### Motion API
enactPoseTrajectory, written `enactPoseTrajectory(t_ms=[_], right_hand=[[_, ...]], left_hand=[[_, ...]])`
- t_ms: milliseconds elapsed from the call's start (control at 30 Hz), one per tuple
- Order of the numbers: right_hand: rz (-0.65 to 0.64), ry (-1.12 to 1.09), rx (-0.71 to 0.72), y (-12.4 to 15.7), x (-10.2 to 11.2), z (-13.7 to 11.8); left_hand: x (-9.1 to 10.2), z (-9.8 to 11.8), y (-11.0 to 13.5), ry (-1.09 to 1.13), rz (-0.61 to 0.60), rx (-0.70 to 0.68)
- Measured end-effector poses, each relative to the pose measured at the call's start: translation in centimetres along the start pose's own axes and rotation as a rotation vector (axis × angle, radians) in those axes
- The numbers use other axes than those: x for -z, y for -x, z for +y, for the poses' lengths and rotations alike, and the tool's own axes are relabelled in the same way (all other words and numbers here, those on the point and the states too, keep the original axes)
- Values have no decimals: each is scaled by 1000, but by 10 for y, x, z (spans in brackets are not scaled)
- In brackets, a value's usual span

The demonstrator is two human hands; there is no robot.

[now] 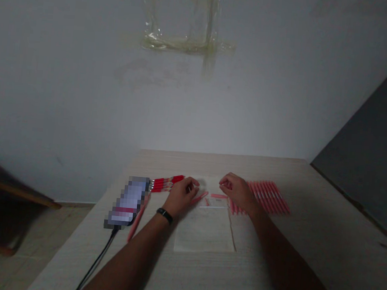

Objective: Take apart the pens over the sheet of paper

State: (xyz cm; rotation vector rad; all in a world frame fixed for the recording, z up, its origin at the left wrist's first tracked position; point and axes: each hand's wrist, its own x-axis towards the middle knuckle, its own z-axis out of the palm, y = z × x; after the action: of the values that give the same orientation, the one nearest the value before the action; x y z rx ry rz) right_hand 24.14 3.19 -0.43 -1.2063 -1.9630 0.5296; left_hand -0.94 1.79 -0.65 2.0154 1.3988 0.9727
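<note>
My left hand (pixel 183 193) is over the left part of a pale sheet (pixel 206 234), its thumb and fingertips curled together. My right hand (pixel 236 189) faces it across a small gap, fingertips pinched. What either pinch holds, if anything, is too small to make out. Between and just below the hands lie loose pink pen parts: a tube (pixel 199 197) near my left fingers, a barrel piece (pixel 219 196) by my right hand, and a short piece (pixel 207 202). A thin white stick (pixel 209 206) lies below them. Beside my right wrist is a row of pink pens (pixel 266 196).
Several red pens (pixel 163 185) lie left of my left hand. A phone (pixel 129 202), its screen blurred out, has a black cable (pixel 98 258) running to the front. One long pink pen (pixel 137 221) lies beside it. The table (pixel 219 161) meets a wall behind.
</note>
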Motion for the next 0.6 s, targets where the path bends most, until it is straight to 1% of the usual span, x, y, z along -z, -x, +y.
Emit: enactPoseTrajectory(t_ms=[167, 367, 467, 600], right_hand=[[-43, 20, 33, 0, -5, 3], [-194, 70, 172, 5, -17, -4], [-264, 85, 176, 7, -21, -8], [-308, 84, 158, 7, -22, -10]], left_hand=[[-1, -2, 0, -4, 0, 3], [-2, 0, 0, 0, 2, 3], [-2, 1, 0, -3, -2, -1], [-3, -1, 0, -14, -13, -3]])
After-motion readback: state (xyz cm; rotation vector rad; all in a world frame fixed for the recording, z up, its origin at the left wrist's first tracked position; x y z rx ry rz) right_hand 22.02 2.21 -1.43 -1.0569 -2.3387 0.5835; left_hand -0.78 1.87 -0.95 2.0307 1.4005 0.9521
